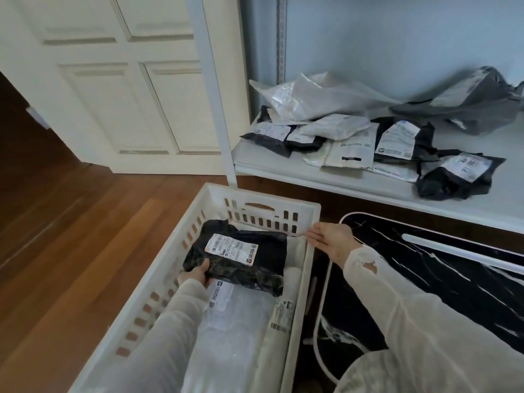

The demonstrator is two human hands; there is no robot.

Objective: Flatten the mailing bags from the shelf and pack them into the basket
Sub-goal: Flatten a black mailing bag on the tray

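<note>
A white slotted basket [272,207] stands on the floor below the shelf. Inside it my left hand [195,275] grips the near left edge of a black mailing bag [241,260] with a white label, lying on pale bags [235,316] in the basket. My right hand [330,239] hovers over the basket's right rim with its fingers straight and holds nothing. On the white shelf [312,181] at the upper right lie several more mailing bags, black, grey and clear, among them a crumpled clear bag [312,97] and a black bag [456,177] near the front edge.
A black marble-patterned tabletop [442,282] with a white rim sits right of the basket. A white shelf post [218,109] rises behind the basket. A cream panelled door [122,89] and wooden floor [71,236] fill the left side.
</note>
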